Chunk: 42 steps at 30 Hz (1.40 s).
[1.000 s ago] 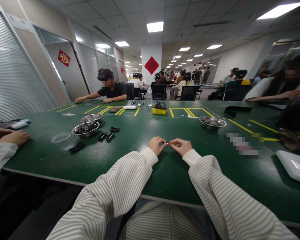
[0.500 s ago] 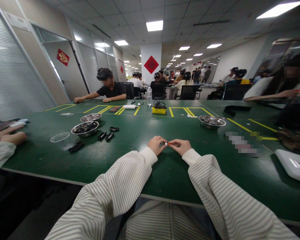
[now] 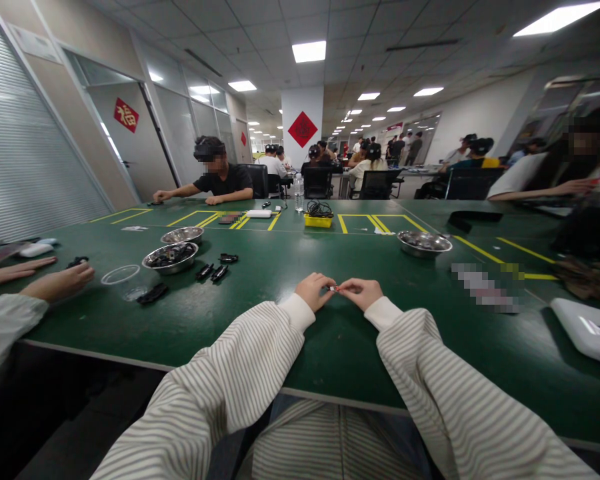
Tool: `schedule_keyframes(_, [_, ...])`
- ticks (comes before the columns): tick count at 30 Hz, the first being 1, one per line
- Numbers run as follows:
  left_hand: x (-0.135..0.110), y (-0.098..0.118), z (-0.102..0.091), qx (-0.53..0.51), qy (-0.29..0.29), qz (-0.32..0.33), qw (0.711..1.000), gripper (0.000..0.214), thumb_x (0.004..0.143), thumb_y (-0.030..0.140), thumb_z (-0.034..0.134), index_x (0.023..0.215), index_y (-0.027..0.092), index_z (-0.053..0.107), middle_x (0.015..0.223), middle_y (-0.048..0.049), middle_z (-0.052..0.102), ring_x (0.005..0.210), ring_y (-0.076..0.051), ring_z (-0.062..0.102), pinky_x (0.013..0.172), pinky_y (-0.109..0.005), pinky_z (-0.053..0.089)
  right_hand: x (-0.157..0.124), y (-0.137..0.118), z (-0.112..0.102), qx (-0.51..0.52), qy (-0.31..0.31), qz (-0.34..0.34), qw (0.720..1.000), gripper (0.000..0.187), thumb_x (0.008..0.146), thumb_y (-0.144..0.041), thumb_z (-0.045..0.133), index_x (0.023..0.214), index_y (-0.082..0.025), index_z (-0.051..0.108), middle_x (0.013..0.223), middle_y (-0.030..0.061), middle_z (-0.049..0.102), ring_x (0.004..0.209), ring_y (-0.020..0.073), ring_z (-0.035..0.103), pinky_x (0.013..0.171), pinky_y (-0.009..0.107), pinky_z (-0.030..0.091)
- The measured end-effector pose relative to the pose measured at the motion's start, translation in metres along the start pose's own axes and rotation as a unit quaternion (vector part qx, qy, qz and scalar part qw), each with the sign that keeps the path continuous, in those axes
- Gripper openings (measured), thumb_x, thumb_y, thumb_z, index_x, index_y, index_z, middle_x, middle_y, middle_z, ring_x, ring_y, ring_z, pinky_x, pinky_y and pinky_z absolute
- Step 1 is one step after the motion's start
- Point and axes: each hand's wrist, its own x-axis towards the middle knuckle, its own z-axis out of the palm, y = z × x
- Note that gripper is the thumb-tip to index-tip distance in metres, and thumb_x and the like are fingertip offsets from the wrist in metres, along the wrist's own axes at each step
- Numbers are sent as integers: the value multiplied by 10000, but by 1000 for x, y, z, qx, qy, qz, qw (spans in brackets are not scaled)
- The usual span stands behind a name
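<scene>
The person's left hand (image 3: 314, 291) and right hand (image 3: 363, 293) are meeting near the middle of the green table (image 3: 280, 263), close to its near edge. Both are pinching a small part (image 3: 334, 289) between thumb and fingertips, with the other fingers curled in. The part is showing a bit of red and a pale end, and it is too small to make out further. It is sitting just above the tabletop, bridging the two hands.

To the left, a steel bowl (image 3: 170, 257) is holding dark pieces, and a second steel bowl (image 3: 182, 235) is standing just beyond it. Black clips (image 3: 211, 272) are lying just right of the nearer bowl, and another black clip (image 3: 153, 294) is lying nearer, beside a clear lid (image 3: 121, 274). At the far left edge a co-worker's hand (image 3: 60, 283) is resting on the table near the lid, fingers loosely curled.

To the right and farther off, a third steel bowl (image 3: 425, 243) is standing. A yellow tray (image 3: 319, 221) with black cables is sitting at the far side, with a water bottle (image 3: 299, 193) behind it. A white device (image 3: 587, 330) is lying at the near right
</scene>
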Motion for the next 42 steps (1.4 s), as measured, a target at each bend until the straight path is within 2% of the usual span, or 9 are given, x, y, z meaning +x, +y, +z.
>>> schedule_keyframes(5, [-1, -2, 2, 29, -32, 38, 998, 206, 748, 257, 410, 907, 206, 529, 801, -15, 536, 745, -106, 465, 684, -215, 380, 0, -1, -1, -19, -29, -23, 999, 160, 644, -254, 506, 691, -169, 633, 682, 24, 639, 598, 120, 576, 571, 219, 472])
schedule_keyframes(8, [1, -15, 0, 83, -46, 20, 995, 213, 756, 252, 390, 894, 221, 549, 794, -19, 535, 750, -113, 466, 674, -216, 379, 1, -4, -1, -48, -49, -34, 997, 182, 662, -236, 486, 747, -175, 635, 726, 27, 637, 627, 118, 567, 553, 211, 458])
schedule_keyframes(13, [-1, -70, -24, 189, -45, -118, 974, 219, 735, 244, 412, 885, 235, 572, 798, -33, 522, 764, -134, 462, 669, -227, 373, 2, -2, -1, -92, -71, -38, 993, 191, 675, -236, 478, 781, -194, 631, 754, 20, 637, 593, 104, 552, 525, 204, 437])
schedule_keyframes(18, [-14, -131, -50, 251, -46, -301, 919, 233, 711, 239, 416, 866, 240, 589, 789, -39, 507, 749, -146, 469, 639, -226, 371, 2, 1, -2, -135, -83, -42, 986, 188, 678, -251, 477, 760, -196, 637, 718, 12, 638, 504, 87, 515, 504, 204, 421])
schedule_keyframes(21, [-18, -147, -51, 253, -68, -336, 905, 237, 709, 248, 411, 856, 249, 596, 792, -41, 500, 767, -151, 468, 653, -224, 368, 2, 2, -2, -141, -93, -42, 985, 188, 676, -247, 476, 757, -199, 638, 715, 8, 636, 485, 81, 505, 501, 202, 419])
schedule_keyframes(26, [-17, -147, -45, 248, -92, -323, 909, 276, 734, 266, 375, 938, 266, 561, 843, -50, 491, 813, -162, 454, 699, -236, 361, 2, 2, -2, -137, -100, -42, 985, 191, 673, -236, 468, 755, -196, 636, 720, 11, 634, 506, 90, 518, 510, 208, 426])
schedule_keyframes(31, [-20, -144, -50, 258, -76, -360, 893, 361, 719, 238, 399, 1076, 228, 456, 925, -66, 491, 861, -182, 437, 724, -254, 353, 2, 4, -2, -134, -98, -43, 985, 190, 678, -249, 463, 738, -199, 637, 711, 10, 633, 510, 91, 524, 503, 209, 423])
schedule_keyframes(36, [-20, -141, -53, 260, -78, -403, 874, 303, 723, 255, 401, 1000, 184, 505, 963, -78, 484, 895, -203, 411, 721, -277, 350, 2, 3, -2, -128, -100, -49, 985, 192, 683, -238, 454, 727, -190, 635, 704, 17, 632, 544, 98, 538, 520, 211, 422])
schedule_keyframes(42, [-16, -134, -50, 286, -36, -349, 892, 318, 683, 390, 469, 941, 218, 537, 982, -63, 458, 956, -223, 324, 752, -312, 312, 2, 5, -1, -126, -101, -51, 985, 190, 680, -228, 455, 721, -178, 634, 703, 20, 629, 528, 94, 524, 519, 213, 419])
